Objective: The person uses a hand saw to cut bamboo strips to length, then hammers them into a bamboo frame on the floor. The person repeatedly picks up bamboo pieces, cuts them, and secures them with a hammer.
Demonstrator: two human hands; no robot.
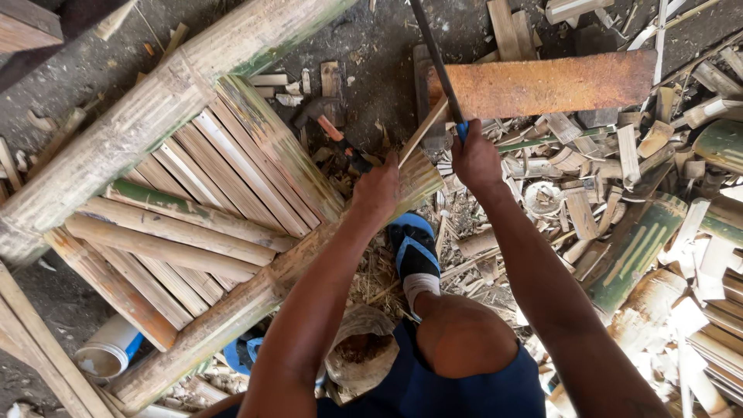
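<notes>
Now the left hand (377,190) is clenched around a thin bamboo slat (424,128) at frame centre, while the right hand (476,159) grasps a dark rod (436,58) just beside.

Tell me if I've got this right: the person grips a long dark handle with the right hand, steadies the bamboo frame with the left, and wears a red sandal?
Not quite. In the head view the sandal is blue, not red. The rest holds: the right hand grips the long dark handle, and the left hand rests on the bamboo frame.

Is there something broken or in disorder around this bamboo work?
Yes. Bamboo offcuts lie scattered in a loose heap on the ground beside the right hand. The bamboo frame itself lies tilted, its slats uneven in length.
</notes>
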